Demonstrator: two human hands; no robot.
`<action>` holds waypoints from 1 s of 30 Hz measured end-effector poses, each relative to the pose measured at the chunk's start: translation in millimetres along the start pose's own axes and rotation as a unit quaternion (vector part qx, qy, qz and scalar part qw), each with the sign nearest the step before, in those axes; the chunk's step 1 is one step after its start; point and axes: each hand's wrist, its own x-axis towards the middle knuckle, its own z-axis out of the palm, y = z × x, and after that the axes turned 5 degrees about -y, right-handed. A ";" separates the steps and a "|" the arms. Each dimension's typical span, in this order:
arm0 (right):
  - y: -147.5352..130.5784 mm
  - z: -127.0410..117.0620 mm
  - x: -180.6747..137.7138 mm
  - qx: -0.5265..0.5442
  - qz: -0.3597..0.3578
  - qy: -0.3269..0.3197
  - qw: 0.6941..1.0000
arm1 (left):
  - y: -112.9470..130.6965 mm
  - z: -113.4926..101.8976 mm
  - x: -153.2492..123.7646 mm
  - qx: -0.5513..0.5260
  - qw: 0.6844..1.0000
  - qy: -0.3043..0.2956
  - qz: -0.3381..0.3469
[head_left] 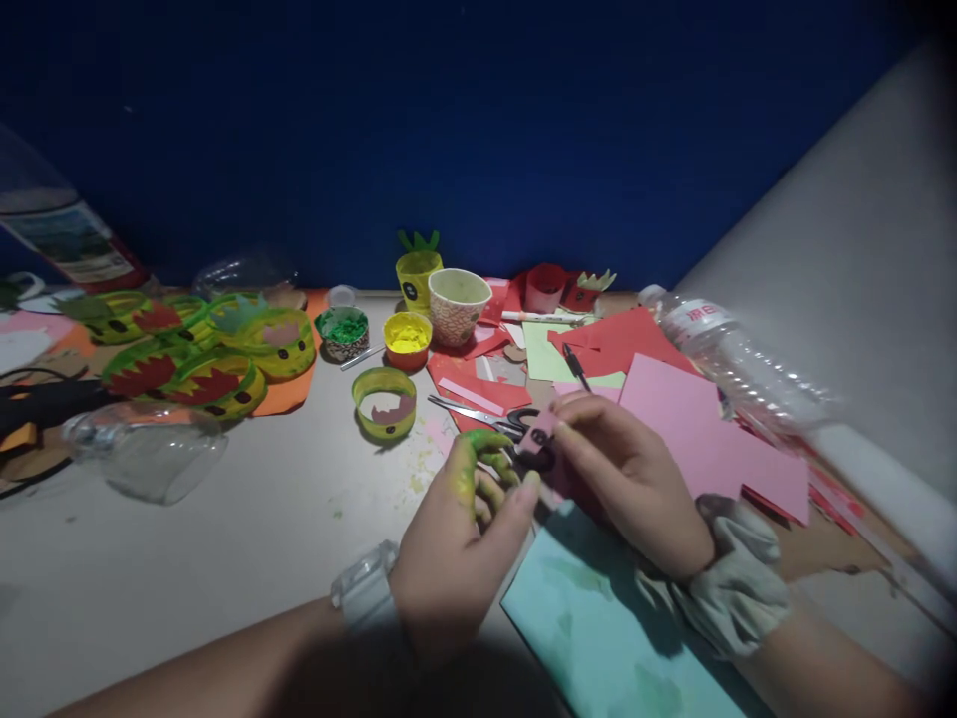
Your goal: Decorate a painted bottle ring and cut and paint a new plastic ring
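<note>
A small pink paper piece (pixel 536 437) is pinched between the left hand (pixel 456 538) and right hand (pixel 632 479). Scissors (pixel 485 416) are seen just beyond on the table (pixel 246 519).

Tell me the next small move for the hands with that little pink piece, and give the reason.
Probably lift the small pink piece a little clear of the scissors before working it further. Both the left hand, its fingers smeared green, and the right hand pinch it directly over the scissor handles, so the fingers look crowded against them; exactly how the piece is gripped is hard to tell.
</note>
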 end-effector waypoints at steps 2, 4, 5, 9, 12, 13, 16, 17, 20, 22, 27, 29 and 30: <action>-4.3 5.3 -3.2 0.021 0.002 -0.054 0.998 | -1.3 -2.1 2.4 0.013 1.000 -0.021 -0.003; -4.4 7.6 -4.3 0.021 0.000 -0.083 0.996 | -3.3 -3.7 2.8 0.032 0.999 -0.027 -0.009; -3.3 7.7 -4.2 0.019 0.005 -0.084 0.996 | -4.2 -4.3 2.4 0.038 0.999 -0.024 -0.015; 4.0 4.4 -0.4 -0.072 0.031 -0.027 0.997 | -5.4 -4.7 0.6 0.029 0.999 0.001 -0.031; 7.6 3.0 1.9 -0.249 0.022 -0.040 0.967 | -5.7 -4.3 -0.1 0.003 0.999 0.003 -0.040; 7.9 3.0 2.0 -0.296 0.024 -0.057 0.953 | -5.9 -4.2 -0.3 -0.004 0.999 0.003 -0.041; 5.9 2.9 1.3 -0.369 0.048 -0.087 0.924 | -5.7 -3.9 -1.1 -0.015 0.999 0.004 -0.032; 4.4 2.1 1.2 -0.380 0.057 -0.096 0.918 | -5.1 -3.7 -1.5 -0.017 0.999 0.004 -0.027; -1.3 -2.7 2.7 -0.410 0.081 -0.129 0.899 | -1.6 -2.3 -2.9 -0.019 0.999 0.024 -0.024; -4.9 -6.5 4.8 -0.432 0.089 -0.144 0.886 | 0.1 -1.2 -3.8 -0.023 0.999 0.039 -0.022; -8.4 -9.7 8.5 -0.436 0.099 -0.146 0.882 | -3.9 -0.7 -4.4 -0.017 0.998 0.058 0.017; -7.5 -8.4 8.2 -0.424 0.090 -0.134 0.891 | -6.1 -1.0 -5.0 0.002 0.998 0.059 0.035; -6.7 -7.6 7.7 -0.415 0.085 -0.125 0.897 | -6.5 -1.1 -5.6 0.011 0.998 0.052 0.044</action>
